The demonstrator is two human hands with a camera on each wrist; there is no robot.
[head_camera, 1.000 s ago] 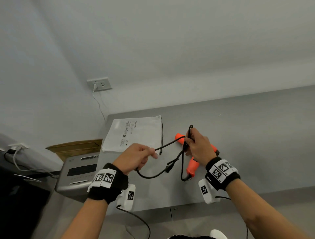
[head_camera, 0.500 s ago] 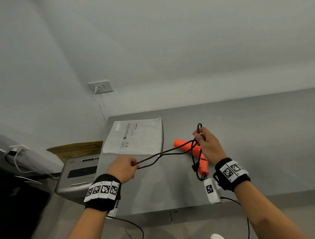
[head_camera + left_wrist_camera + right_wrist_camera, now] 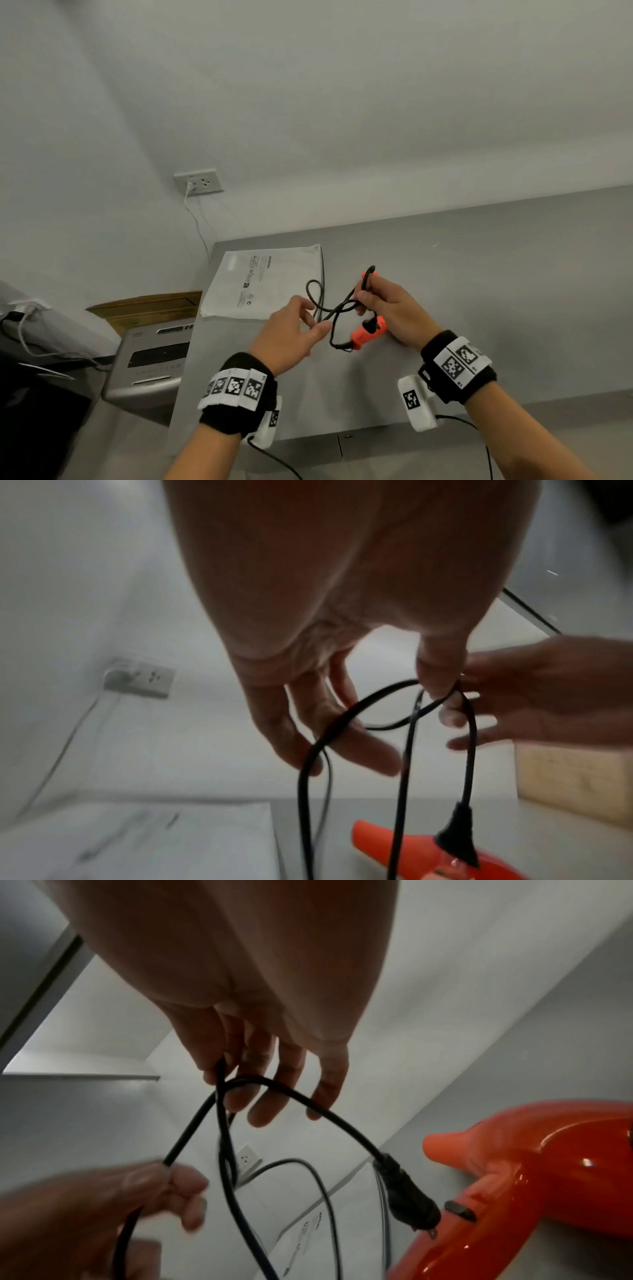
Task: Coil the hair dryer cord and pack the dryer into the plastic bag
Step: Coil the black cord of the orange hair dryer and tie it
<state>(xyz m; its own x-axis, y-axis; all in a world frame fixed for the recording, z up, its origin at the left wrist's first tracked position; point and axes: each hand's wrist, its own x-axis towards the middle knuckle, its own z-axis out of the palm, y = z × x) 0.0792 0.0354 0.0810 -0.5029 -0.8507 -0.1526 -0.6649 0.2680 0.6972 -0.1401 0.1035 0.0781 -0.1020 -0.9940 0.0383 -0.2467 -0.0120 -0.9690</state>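
Seen from the head view: an orange hair dryer (image 3: 368,334) lying on the grey tabletop (image 3: 513,274), just right of a flat white plastic bag (image 3: 263,281), mostly hidden behind the right hand (image 3: 387,306). Right hand raised over the dryer, thumb and forefinger pinching gathered loops of the black cord (image 3: 337,306). Left hand (image 3: 291,335) close beside it, fingers loosely spread, thumb and forefinger closing on a strand.

Added by the left wrist view: cord draped across the left fingers (image 3: 308,723) and pinched under the thumb, plug (image 3: 457,837) hanging free above the dryer.

Added by the right wrist view: two strands crossing at the right fingertips (image 3: 219,1069), plug end dangling just beside the dryer's switch; bag print visible beneath. Left fingers here blurred, curled round one strand.

Off the tabletop's left edge, head view only: a grey machine (image 3: 150,359), a cardboard box (image 3: 147,306), a wall socket (image 3: 198,181) with a white lead.
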